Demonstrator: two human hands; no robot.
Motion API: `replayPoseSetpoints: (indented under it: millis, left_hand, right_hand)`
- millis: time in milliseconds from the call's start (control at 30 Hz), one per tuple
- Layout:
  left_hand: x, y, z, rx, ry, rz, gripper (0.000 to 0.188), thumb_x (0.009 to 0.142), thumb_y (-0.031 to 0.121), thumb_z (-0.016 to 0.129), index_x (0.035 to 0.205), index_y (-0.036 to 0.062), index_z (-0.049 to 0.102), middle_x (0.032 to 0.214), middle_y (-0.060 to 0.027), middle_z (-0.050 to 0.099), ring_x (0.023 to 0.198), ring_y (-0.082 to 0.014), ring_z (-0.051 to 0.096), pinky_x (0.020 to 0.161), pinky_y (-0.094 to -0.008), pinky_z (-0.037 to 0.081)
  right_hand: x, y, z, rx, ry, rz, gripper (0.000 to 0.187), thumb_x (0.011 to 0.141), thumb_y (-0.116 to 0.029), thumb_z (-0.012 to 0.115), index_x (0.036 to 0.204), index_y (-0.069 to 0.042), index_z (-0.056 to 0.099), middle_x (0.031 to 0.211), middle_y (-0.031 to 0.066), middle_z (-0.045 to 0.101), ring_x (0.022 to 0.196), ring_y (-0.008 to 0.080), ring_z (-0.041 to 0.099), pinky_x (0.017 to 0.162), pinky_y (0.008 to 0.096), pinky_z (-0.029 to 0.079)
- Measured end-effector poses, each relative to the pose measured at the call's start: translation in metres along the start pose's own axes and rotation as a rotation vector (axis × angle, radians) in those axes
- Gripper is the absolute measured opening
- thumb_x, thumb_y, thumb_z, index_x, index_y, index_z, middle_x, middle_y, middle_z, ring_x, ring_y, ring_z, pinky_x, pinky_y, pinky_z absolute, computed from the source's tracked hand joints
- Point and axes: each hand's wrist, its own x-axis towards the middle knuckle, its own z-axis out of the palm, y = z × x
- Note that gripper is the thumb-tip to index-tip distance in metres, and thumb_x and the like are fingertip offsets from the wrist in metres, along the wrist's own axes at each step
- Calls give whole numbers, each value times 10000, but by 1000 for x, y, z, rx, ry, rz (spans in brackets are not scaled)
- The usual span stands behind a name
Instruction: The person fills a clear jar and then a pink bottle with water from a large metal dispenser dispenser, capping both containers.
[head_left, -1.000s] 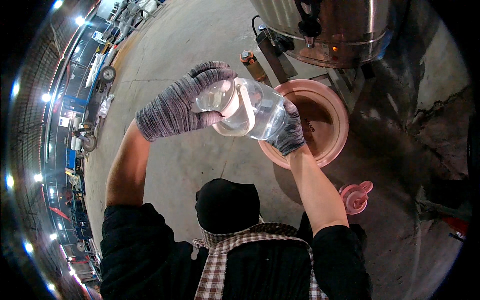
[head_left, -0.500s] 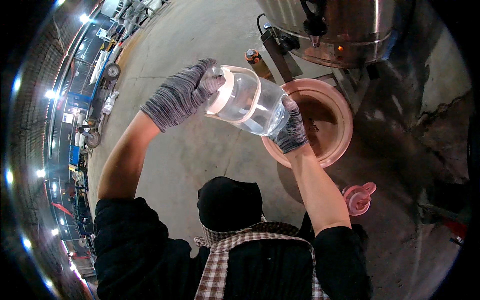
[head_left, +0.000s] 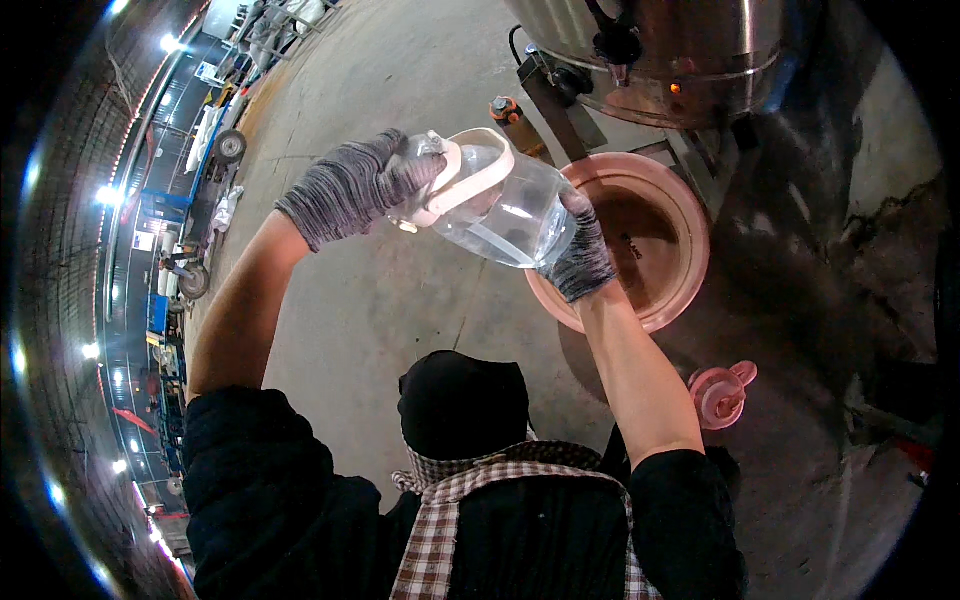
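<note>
A large clear plastic bottle (head_left: 515, 215) with a pale carrying handle (head_left: 490, 180) lies tilted on its side between my gloved hands. At the bottle's top end, my left hand (head_left: 355, 185) in a grey striped knit glove closes around the lid area; the fingers partly cover it. My right hand (head_left: 583, 250), gloved alike, grips the bottom end, thumb on the near visible side. Beneath and right of that hand stands a round pink basin (head_left: 685, 290) with some dark specks at its bottom.
A shiny metal urn (head_left: 690, 60) with a black tap (head_left: 617, 45) and a lit orange lamp stands at the upper right. An amber bottle (head_left: 520, 130) is beside its stand. A pink lid-like piece with a loop (head_left: 718, 398) lies on the floor at right. Wheeled carts (head_left: 230, 147) line the far left.
The bottle has turned about its length, so its handle now shows swung across the upper side. My left hand has shifted slightly left; my right hand stays almost in place.
</note>
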Motion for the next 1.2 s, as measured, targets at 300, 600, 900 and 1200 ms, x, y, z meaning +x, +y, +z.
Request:
replayPoseSetpoints:
  millis: [300, 600, 900, 1200]
  left_hand:
    - [-1, -1, -6, 224, 10, 478, 785, 729, 386, 702, 1343, 40, 358, 1188, -192, 513, 1074, -268, 528, 887, -364, 451]
    - [-16, 14, -22, -295, -100, 89, 921, 699, 347, 757, 1425, 109, 242, 1476, -138, 222, 1356, -299, 229, 1065, -440, 291]
    - [-13, 2, -18, -115, -71, 419, 834, 756, 324, 710, 1420, 113, 251, 1386, -146, 366, 1265, -332, 368, 1032, -436, 333]
    - [-8, -8, -20, 74, -29, 690, 731, 805, 382, 659, 1377, 66, 331, 1287, -158, 484, 1151, -287, 508, 952, -381, 426]
  right_hand:
    - [-1, -3, 4, 42, -17, -10, 524, 876, -406, 423, 1275, -68, 453, 1327, 139, 449, 1218, 284, 439, 1066, 425, 325]
    - [-3, -1, -5, -74, 115, -75, 692, 766, -459, 618, 1289, -46, 431, 1258, 130, 508, 1148, 287, 502, 968, 453, 426]
    - [-1, 0, -6, -34, 16, -20, 588, 837, -435, 460, 1306, -82, 428, 1305, 120, 479, 1197, 279, 467, 1042, 438, 352]
    - [2, -2, -14, 12, 27, -28, 514, 871, -383, 425, 1280, -74, 452, 1291, 120, 487, 1177, 281, 478, 1032, 432, 367]
